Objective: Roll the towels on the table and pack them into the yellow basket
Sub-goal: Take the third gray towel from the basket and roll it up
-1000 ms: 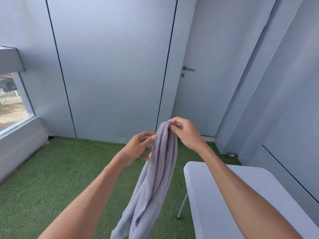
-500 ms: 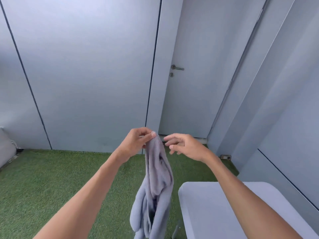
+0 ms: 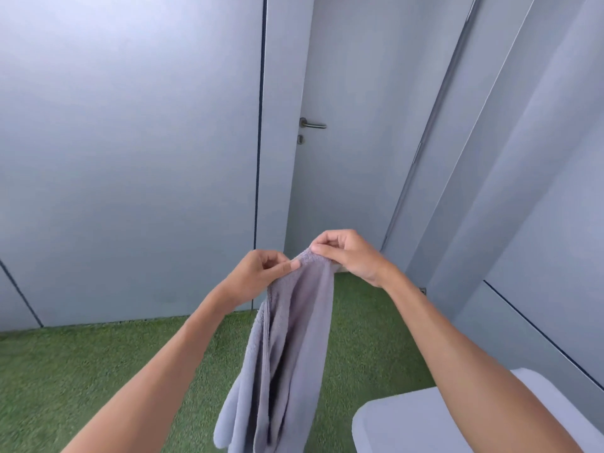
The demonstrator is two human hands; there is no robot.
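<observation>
The towel (image 3: 294, 338) hangs in the air in front of me, bunched into long folds, its top edge pinched between both hands and its lower end falling past the bottom of the head view. I judge it light and thoroughly limp: it drapes straight down with no stiffness, and its looped pile should give the fingers good purchase with little risk of slipping. The best places to take hold look to me like the two top corners, spread apart so the cloth opens flat for rolling. My left hand (image 3: 261, 273) pinches the top edge with thumb against curled fingers; my right hand (image 3: 348, 255) grips the same edge just beside it, fingers curled over. The table (image 3: 425, 420) shows only a pale corner at lower right, well below the hands. I can read no brand, label or writing anywhere, and the yellow basket is out of view.
</observation>
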